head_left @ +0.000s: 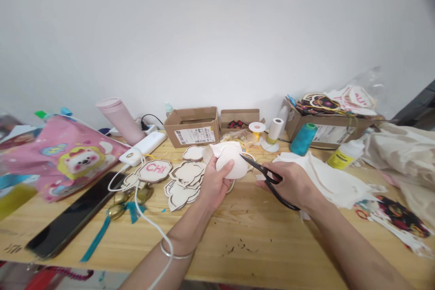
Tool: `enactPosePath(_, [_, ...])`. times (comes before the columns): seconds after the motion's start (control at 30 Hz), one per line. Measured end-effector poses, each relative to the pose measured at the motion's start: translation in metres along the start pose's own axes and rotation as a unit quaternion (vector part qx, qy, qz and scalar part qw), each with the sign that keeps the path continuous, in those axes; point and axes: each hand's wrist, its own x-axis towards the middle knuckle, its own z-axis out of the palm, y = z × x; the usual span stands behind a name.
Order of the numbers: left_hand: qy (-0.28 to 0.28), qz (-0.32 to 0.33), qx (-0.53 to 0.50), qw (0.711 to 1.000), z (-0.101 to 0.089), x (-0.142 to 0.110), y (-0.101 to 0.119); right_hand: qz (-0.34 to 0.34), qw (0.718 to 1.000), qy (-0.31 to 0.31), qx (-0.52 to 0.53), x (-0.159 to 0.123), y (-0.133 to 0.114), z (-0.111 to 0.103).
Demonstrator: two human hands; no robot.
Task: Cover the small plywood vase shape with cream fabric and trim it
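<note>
I find my left hand [215, 186] clamped on the white piece [236, 168] above the surface [251, 235], rounded below but seemingly untrimmed on top, my right hand [296, 183] closed around black scissors [282, 198], one lettered patch [155, 171] apparently finished.

white fabric piece [233, 161] beside black scissors [272, 180]

My table [244, 253] is pale wood, with dark flecks scattered towards its front edge. To my left it carries a pink printed bag [81, 158], a long black phone [73, 215] and cream cloud-shaped pieces [185, 190] — some overlapping. Along the back stands an open cardboard box [172, 133]; to my right are a teal thread cone [302, 140], crumpled white cloth [326, 179] and a yellow-labelled bottle [344, 155].
</note>
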Motion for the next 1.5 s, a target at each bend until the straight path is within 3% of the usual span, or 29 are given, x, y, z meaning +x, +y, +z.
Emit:
enactPosePath(0.27, [-0.007, -0.001, 0.01, 1.0, -0.0013, 0.0005, -0.0016, 0.007, 1.0, -0.013, 0.001, -0.0011, 0.0007, 0.0002])
enactPosePath(0.93, [-0.009, -0.019, 0.028, 0.999, -0.0014, -0.0013, -0.0019, -0.018, 0.991, 0.052, -0.121, -0.0005, 0.0005, -0.0003])
enactPosePath(1.5, [-0.007, -0.061, 0.02, 0.998, -0.0023, -0.0021, 0.0021, -0.026, 0.992, 0.052, -0.11, -0.0006, 0.0022, -0.0008])
